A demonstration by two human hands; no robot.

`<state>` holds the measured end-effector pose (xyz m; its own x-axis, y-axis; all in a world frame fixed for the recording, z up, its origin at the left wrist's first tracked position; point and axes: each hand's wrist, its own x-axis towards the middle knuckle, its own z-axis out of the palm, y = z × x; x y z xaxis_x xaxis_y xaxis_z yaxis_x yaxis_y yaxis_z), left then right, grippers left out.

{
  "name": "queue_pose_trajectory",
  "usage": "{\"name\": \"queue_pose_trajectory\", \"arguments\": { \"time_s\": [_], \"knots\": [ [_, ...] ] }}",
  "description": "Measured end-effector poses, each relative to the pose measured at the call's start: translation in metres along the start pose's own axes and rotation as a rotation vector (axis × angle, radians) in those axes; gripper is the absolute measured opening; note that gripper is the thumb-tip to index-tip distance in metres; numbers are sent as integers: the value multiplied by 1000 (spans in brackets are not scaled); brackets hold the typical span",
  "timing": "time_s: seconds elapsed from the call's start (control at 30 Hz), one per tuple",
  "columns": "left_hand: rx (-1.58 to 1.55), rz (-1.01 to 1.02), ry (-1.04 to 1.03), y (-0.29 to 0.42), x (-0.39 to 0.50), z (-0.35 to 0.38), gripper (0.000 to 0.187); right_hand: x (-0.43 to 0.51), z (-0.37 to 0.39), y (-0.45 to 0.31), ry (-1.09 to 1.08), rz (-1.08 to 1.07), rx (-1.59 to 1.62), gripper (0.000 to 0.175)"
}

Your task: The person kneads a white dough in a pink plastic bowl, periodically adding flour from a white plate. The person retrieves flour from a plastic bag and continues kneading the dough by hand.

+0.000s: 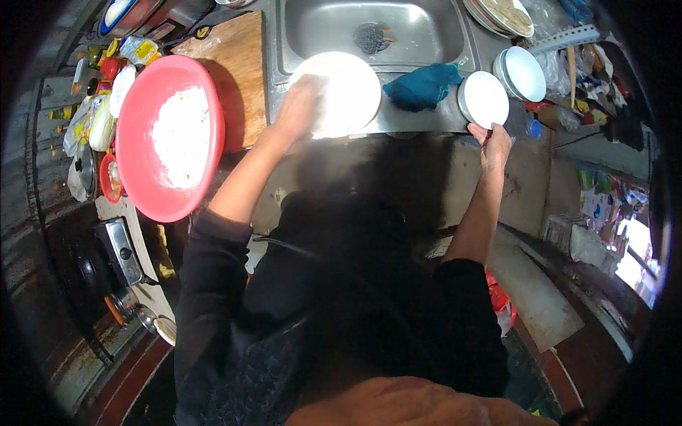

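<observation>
My left hand [305, 106] reaches over the left side of a round white plate or dish [343, 96] at the sink's front edge; it is blurred, and glare hides how its fingers lie. At the right, my right hand [495, 142] grips the near rim of a small white bowl [485, 99]. Between the two lies a crumpled teal cloth [421, 87] on the steel rim. More white bowls [525, 73] are stacked just beyond the right one. The steel sink [426, 37] has a drain strainer [373, 38] with scraps on it.
A big pink basin [213, 117] stands left, beside a wooden cutting board [248, 64]. Condiments and a Chinese cabbage [102, 125] lie beyond it. Stacked plates [511, 13] with food stand at the sink's right corner, near a white perforated strip [565, 39]. A gas stove [123, 253] is at lower left.
</observation>
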<state>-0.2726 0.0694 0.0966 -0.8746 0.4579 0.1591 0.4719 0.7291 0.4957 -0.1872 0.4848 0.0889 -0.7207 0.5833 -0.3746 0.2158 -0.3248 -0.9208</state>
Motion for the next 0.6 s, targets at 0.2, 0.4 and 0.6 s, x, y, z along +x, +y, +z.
{"name": "queue_pose_trajectory", "arguments": {
  "time_s": [0.2, 0.4, 0.6],
  "knots": [
    [-30, 13, 81, 1, -4, 8, 38, 13, -9, 9, -18, 2, 12, 43],
    [25, -22, 68, 21, -3, 5, 32, -47, 30, 31, -151, 62, -132, 38],
    [5, -67, 49, 14, 0, 22, 15, -81, 129, 54, -639, 199, -284, 34]
  ]
}}
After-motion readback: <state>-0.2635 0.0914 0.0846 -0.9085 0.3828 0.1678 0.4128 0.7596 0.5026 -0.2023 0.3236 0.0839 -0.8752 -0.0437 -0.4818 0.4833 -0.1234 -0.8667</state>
